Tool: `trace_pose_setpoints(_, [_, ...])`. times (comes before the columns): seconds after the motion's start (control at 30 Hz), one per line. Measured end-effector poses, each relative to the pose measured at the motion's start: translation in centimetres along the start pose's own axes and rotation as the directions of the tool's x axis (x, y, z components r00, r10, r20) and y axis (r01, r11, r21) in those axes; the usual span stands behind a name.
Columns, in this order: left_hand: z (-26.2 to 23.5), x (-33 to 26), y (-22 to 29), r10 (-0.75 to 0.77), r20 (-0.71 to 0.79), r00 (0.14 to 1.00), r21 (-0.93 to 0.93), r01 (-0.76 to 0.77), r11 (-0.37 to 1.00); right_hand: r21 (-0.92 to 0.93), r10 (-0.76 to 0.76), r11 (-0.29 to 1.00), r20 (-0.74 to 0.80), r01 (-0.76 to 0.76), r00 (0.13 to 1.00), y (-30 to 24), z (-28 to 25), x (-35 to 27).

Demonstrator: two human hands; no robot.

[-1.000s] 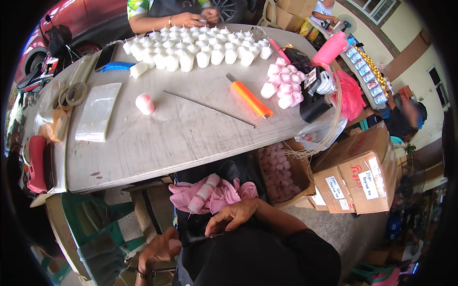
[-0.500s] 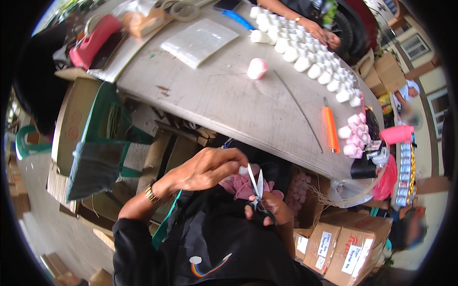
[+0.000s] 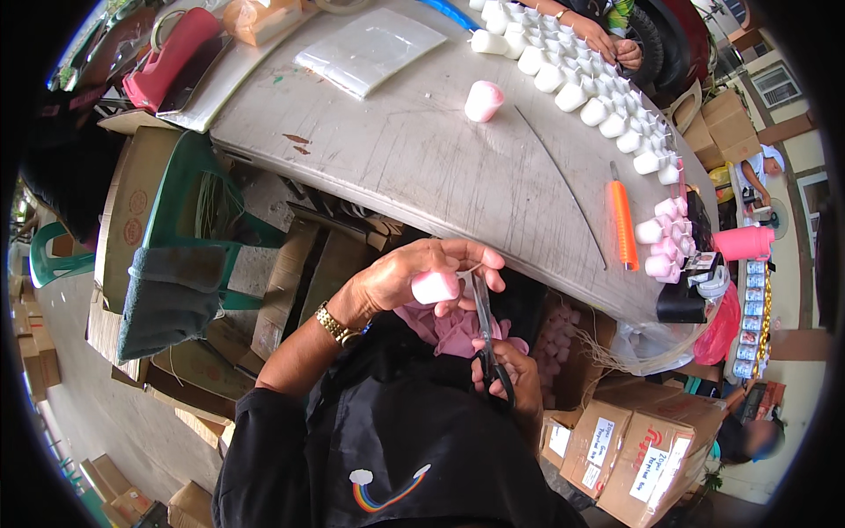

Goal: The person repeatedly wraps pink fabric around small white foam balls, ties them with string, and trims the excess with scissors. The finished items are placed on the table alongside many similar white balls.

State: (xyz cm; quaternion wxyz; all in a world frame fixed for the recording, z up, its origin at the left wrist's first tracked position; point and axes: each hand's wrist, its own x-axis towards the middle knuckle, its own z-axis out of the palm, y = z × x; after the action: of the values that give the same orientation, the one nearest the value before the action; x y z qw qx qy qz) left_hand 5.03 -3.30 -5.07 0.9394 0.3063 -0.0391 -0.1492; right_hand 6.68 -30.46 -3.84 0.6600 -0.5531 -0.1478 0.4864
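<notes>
The counter (image 3: 396,158) is pale grey, its surface scratched, with brown marks toward the near left edge. Directly on it: a clear plastic packet (image 3: 370,53), one lone pink-and-white candle (image 3: 483,101), a thin dark rod (image 3: 563,189), an orange-handled tool (image 3: 621,227), clustered pink candles (image 3: 667,239) and massed white candles (image 3: 569,95).

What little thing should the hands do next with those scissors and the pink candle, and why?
I'd probably have the left hand move its fingertips a little clear of the scissors before any snip. It holds the pink candle, and the right hand grips the scissors with their blades right beside those fingertips.
</notes>
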Motion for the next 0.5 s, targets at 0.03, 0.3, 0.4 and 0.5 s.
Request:
trace_pose_setpoints(0.03, [-0.1,0.0,-0.2,-0.010,0.011,1.000,-0.026,0.010,1.000,0.007,-0.032,0.999,0.003,0.032,0.999,-0.1,0.2,0.2])
trace_pose_setpoints(0.3, [-0.8,0.6,-1.4,0.006,0.099,0.995,-0.223,0.016,0.975,-0.148,-0.142,0.981,-0.081,0.129,0.986,-0.1,0.9,2.2])
trace_pose_setpoints(0.4, [-1.0,0.6,-1.4,-0.015,0.110,0.994,-0.205,0.037,0.978,-0.325,-0.157,0.938,-0.080,0.123,0.984,-0.2,1.0,2.6])
trace_pose_setpoints(0.5, [-1.0,0.7,-1.6,-0.045,0.122,0.991,-0.234,0.073,0.969,-0.315,-0.122,0.945,-0.094,0.087,0.988,-0.4,1.1,2.6])
